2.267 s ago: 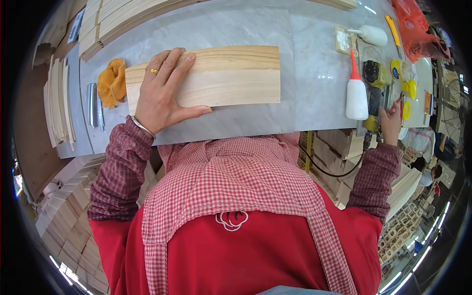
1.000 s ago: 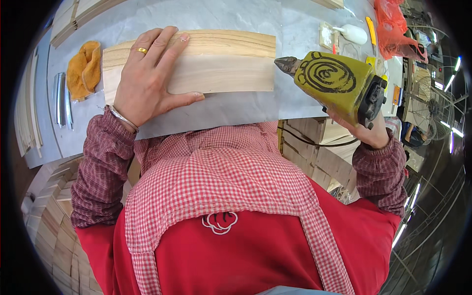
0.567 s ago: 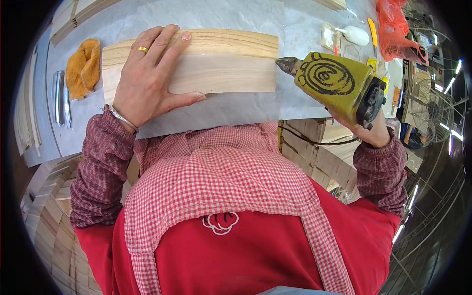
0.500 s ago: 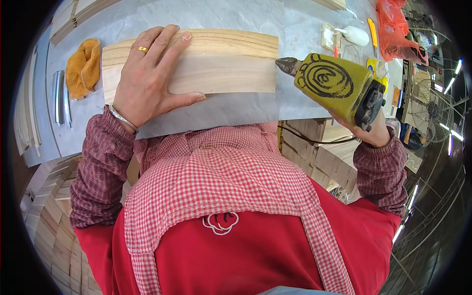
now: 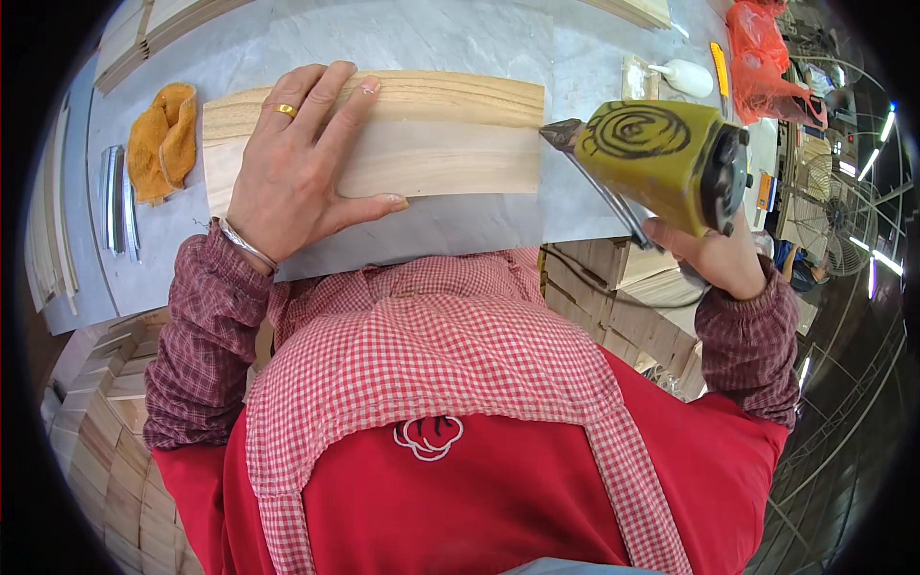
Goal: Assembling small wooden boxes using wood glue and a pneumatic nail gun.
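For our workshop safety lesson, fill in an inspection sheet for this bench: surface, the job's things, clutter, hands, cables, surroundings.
Surface: grey worktable, pale sheet under the work.
Job's things: wooden board lying flat; yellow power tool with its nose at the board's right end.
Clutter: orange cloth, metal strips, white glue bottle, orange bag.
Hands: left hand pressed flat on the board; right hand gripping the tool.
Cables: nothing seen.
Surroundings: stacked wooden pieces at left, more boards at the table's far edge.

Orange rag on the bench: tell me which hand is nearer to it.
Left. The left hand lies flat on the board beside the orange rag; the right hand holds the yellow tool far off.
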`<control>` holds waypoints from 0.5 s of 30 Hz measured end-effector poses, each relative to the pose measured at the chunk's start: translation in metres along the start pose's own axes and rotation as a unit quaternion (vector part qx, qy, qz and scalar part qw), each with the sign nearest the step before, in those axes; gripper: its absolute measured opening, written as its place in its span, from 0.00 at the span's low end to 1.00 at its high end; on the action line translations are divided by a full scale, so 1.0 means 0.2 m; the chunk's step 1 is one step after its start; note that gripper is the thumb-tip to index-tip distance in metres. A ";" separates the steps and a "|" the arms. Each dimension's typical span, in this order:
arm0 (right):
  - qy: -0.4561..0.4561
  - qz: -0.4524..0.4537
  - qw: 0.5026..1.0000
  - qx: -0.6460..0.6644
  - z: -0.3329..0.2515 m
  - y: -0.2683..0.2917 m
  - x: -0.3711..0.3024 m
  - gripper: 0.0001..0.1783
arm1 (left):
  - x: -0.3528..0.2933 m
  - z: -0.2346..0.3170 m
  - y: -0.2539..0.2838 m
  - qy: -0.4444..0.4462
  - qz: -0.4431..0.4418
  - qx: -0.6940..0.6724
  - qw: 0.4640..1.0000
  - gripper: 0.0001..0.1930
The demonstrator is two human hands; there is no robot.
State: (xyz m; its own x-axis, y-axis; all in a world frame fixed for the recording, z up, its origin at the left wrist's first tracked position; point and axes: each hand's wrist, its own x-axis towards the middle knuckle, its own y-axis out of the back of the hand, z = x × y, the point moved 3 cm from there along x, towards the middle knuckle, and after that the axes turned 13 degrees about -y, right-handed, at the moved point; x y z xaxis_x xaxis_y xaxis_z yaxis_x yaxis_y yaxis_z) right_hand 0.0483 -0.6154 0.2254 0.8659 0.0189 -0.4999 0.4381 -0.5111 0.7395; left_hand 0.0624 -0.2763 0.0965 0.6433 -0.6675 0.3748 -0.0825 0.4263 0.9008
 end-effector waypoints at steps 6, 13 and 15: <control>-0.197 -0.024 0.961 0.195 -0.12 0.00 -0.01 0.13 | 0.02 0.01 0.04 -0.002 0.004 -0.025 1.000 0.46; -0.200 -0.017 0.955 0.217 -0.16 -0.02 0.05 0.13 | 0.01 0.02 0.01 0.014 0.009 -0.013 1.000 0.47; -0.201 -0.012 0.955 0.218 -0.17 -0.03 0.06 0.13 | 0.02 0.02 0.02 0.014 0.008 -0.017 1.000 0.46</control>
State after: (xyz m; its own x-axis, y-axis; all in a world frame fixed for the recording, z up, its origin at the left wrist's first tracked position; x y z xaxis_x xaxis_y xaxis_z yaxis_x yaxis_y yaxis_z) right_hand 0.0638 -0.5835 0.2313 0.6564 -0.2509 -0.7114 0.2381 -0.8260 0.5109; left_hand 0.0614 -0.2789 0.1015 0.6633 -0.6428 0.3831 -0.0686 0.4576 0.8865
